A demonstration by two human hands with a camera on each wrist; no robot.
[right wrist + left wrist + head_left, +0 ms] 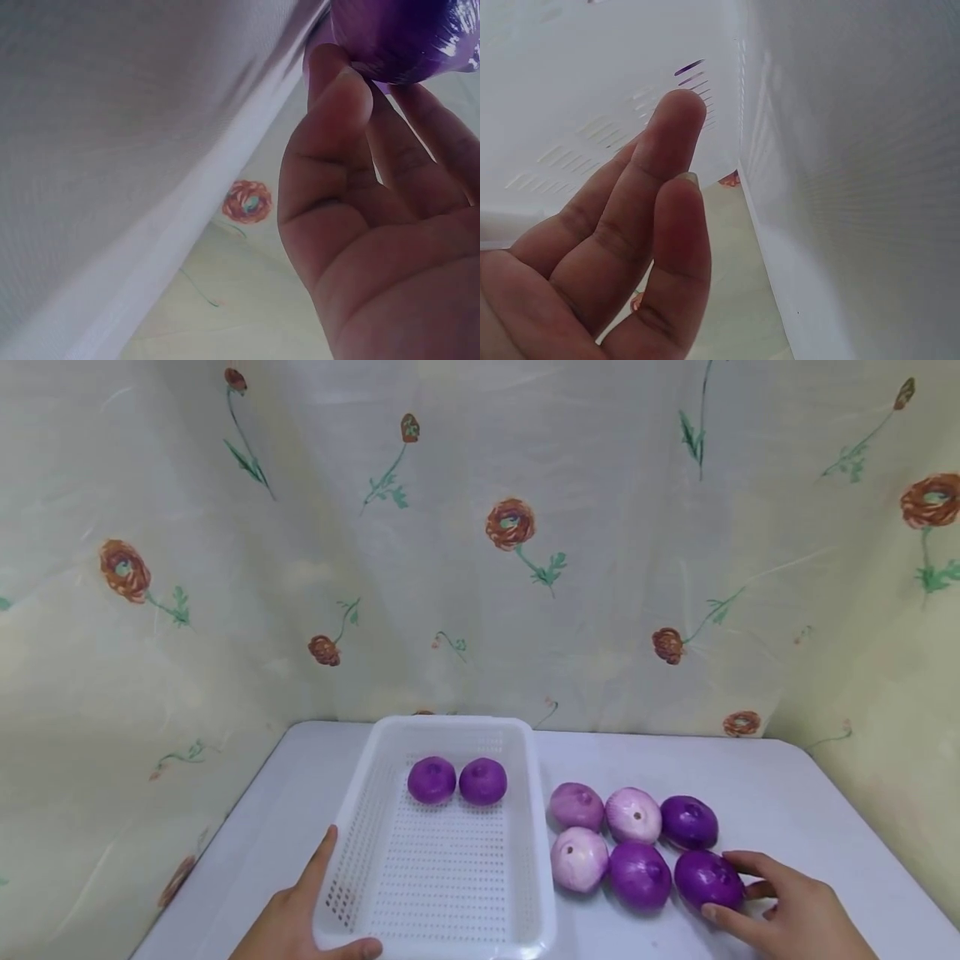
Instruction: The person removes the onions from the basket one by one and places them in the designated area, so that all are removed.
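A white perforated plastic basket (536,860) stands on the table with two purple onions (432,780) side by side near its far end. My left hand (288,906) rests at the basket's near left corner, index finger straight along the left side and thumb at the near rim. In the left wrist view its fingers (676,135) lie extended by the slotted wall. To the right of the basket, my right hand (795,910) grips a glossy dark purple onion (707,880), thumb on the near side and fingers on the far side. That onion fills the top of the right wrist view.
Beside the gripped onion sit several more in two rows: pale ones (633,815), a pinkish one (577,806) and dark purple ones (640,877). A flowered curtain (600,635) surrounds the white table (780,802) at the back and sides.
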